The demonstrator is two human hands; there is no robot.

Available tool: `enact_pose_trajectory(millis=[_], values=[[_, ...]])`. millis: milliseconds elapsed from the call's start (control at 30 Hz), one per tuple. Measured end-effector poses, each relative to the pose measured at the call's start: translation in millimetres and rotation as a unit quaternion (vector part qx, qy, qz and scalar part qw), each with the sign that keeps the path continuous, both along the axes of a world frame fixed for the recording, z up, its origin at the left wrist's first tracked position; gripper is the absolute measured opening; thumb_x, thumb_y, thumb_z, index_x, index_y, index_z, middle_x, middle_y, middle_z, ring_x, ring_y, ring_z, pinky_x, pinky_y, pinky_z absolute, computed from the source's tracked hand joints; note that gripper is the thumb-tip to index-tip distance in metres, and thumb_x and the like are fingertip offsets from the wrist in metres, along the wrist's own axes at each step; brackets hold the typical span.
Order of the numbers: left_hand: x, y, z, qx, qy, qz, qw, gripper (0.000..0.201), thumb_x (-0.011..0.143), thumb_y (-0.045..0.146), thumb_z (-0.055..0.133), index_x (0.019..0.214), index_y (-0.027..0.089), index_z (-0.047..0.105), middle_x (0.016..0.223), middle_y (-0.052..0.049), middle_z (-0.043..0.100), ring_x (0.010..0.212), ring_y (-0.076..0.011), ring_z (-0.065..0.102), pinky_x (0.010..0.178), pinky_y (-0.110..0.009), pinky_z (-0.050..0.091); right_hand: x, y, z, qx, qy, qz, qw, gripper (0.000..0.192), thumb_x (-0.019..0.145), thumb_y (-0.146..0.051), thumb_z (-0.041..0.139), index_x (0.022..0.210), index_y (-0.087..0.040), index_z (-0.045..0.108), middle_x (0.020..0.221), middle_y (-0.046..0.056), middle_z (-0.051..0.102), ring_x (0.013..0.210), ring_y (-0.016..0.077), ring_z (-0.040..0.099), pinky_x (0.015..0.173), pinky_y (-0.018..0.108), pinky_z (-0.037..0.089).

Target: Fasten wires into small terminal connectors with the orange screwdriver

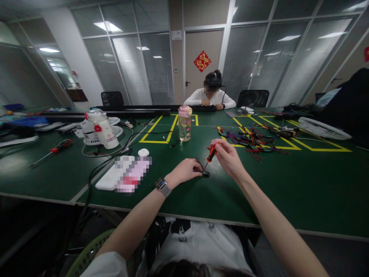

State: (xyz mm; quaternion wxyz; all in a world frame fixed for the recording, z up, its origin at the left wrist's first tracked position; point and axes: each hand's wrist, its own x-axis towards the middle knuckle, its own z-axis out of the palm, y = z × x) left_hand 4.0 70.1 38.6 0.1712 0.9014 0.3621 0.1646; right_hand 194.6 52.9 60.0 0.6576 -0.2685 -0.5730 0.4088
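My right hand [226, 154] is closed around the orange and black handle of a screwdriver [211, 154], which slants down to the left. Its tip meets a small green circuit board [205, 174] with dark wires, lying on the green tabletop. The fingers of my left hand [187, 170] pinch the board and its wires from the left side, and a watch is on that wrist. Exactly where the tip touches the board is too small to make out.
Farther right lies a tangled pile of wired circuit boards [250, 138]. A pink-lidded bottle [185, 125] stands ahead. To the left are a white case [143, 152], a white bottle [105, 132], black cables and a red-black screwdriver [54, 150]. A person [211, 94] sits opposite.
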Motion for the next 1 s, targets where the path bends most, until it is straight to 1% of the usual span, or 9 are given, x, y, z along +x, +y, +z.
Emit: enact_pose_trajectory(millis=[167,233,433,500,567,667,767,867,1000], values=[[0,0,0.9,-0.002,0.002,0.000,1.000,0.014,0.085,0.027,0.078,0.095,0.016,0.079,0.094,-0.006,0.072,0.083,-0.0165,0.066,0.076,-0.023,0.046,0,-1,3.8,-0.007,0.004,0.018,1.000,0.028,0.086,-0.052,0.071,0.104,-0.029,0.072,0.089,0.001,0.069,0.085,0.0175,0.064,0.086,0.034,0.054],[0,-1,1.7,-0.001,0.007,0.005,1.000,0.014,0.086,0.027,0.077,0.095,0.017,0.079,0.093,-0.005,0.072,0.083,-0.0164,0.066,0.076,-0.023,0.046,-1,-1,4.8,-0.001,0.008,0.015,1.000,0.027,0.087,-0.052,0.068,0.100,-0.029,0.071,0.089,0.002,0.069,0.086,0.0178,0.065,0.085,0.034,0.054],[1,-2,2.9,-0.007,0.006,0.010,1.000,0.014,0.086,0.027,0.077,0.096,0.017,0.079,0.097,-0.005,0.072,0.085,-0.0164,0.067,0.078,-0.023,0.047,3,2,0.3,0.016,-0.016,-0.056,0.998,0.025,0.083,-0.051,0.073,0.091,-0.027,0.070,0.084,0.000,0.066,0.080,0.0167,0.062,0.080,0.031,0.053],[1,-2,2.8,-0.009,0.004,0.010,1.000,0.013,0.086,0.026,0.077,0.095,0.017,0.079,0.095,-0.005,0.071,0.084,-0.0162,0.066,0.077,-0.023,0.047,3,2,-0.4,0.012,-0.026,-0.047,0.999,0.026,0.085,-0.051,0.071,0.097,-0.028,0.071,0.084,0.000,0.067,0.081,0.0171,0.063,0.080,0.032,0.053],[0,-2,2.5,-0.010,0.003,0.011,1.000,0.012,0.086,0.026,0.077,0.094,0.018,0.079,0.094,-0.005,0.071,0.083,-0.0158,0.066,0.075,-0.023,0.047,1,1,0.2,0.004,-0.023,-0.020,1.000,0.028,0.088,-0.051,0.067,0.105,-0.029,0.070,0.088,0.001,0.069,0.084,0.0181,0.064,0.082,0.033,0.053],[0,-2,2.2,-0.009,0.002,0.009,1.000,0.012,0.085,0.026,0.077,0.093,0.017,0.080,0.093,-0.005,0.071,0.081,-0.0156,0.065,0.074,-0.023,0.046,-3,-1,1.2,-0.001,0.009,0.012,1.000,0.025,0.090,-0.051,0.064,0.101,-0.030,0.069,0.090,0.001,0.069,0.087,0.0183,0.065,0.085,0.035,0.054],[1,-2,2.6,-0.012,0.000,0.007,1.000,0.012,0.086,0.026,0.077,0.094,0.017,0.080,0.094,-0.005,0.071,0.083,-0.0158,0.066,0.076,-0.023,0.047,-6,-1,0.5,0.004,0.029,-0.004,1.000,0.022,0.087,-0.051,0.069,0.093,-0.029,0.069,0.089,0.001,0.067,0.086,0.0176,0.064,0.087,0.034,0.054],[1,-2,3.4,-0.015,0.001,0.008,1.000,0.013,0.086,0.025,0.077,0.095,0.017,0.080,0.094,-0.005,0.071,0.083,-0.0161,0.066,0.077,-0.023,0.047,-6,-1,-0.4,0.009,0.022,-0.035,0.999,0.024,0.083,-0.051,0.074,0.091,-0.029,0.069,0.087,0.000,0.064,0.083,0.0170,0.061,0.086,0.033,0.055],[1,-2,3.5,-0.010,0.001,0.005,1.000,0.012,0.086,0.025,0.077,0.095,0.017,0.080,0.094,-0.005,0.072,0.082,-0.0158,0.066,0.076,-0.023,0.047,-8,-2,0.5,-0.015,0.022,0.006,1.000,0.032,0.086,-0.052,0.069,0.108,-0.029,0.069,0.089,0.001,0.066,0.084,0.0175,0.063,0.084,0.034,0.055]])
